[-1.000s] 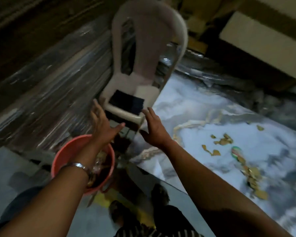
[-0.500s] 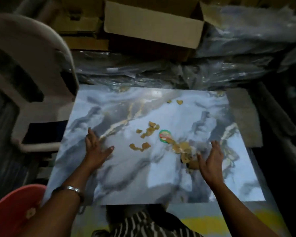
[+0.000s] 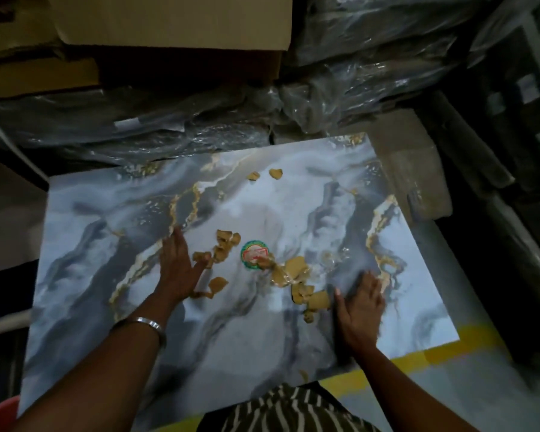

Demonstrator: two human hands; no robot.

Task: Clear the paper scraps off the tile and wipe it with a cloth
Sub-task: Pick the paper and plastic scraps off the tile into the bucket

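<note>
Marbled tile (image 3: 262, 353) fills the frame's centre, tan paper scraps (image 3: 293, 275) strewn mid-surface. Left hand (image 3: 176, 266) and right hand (image 3: 360, 307) lie flat, fingers spread, flanking them. Step in hand looks like gathering; next, sweep the scraps together.

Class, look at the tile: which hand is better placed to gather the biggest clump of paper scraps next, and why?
Probably the right hand: it lies flat on the tile, its thumb side beside the biggest clump of paper scraps. The left hand lies beside the smaller scraps.
</note>
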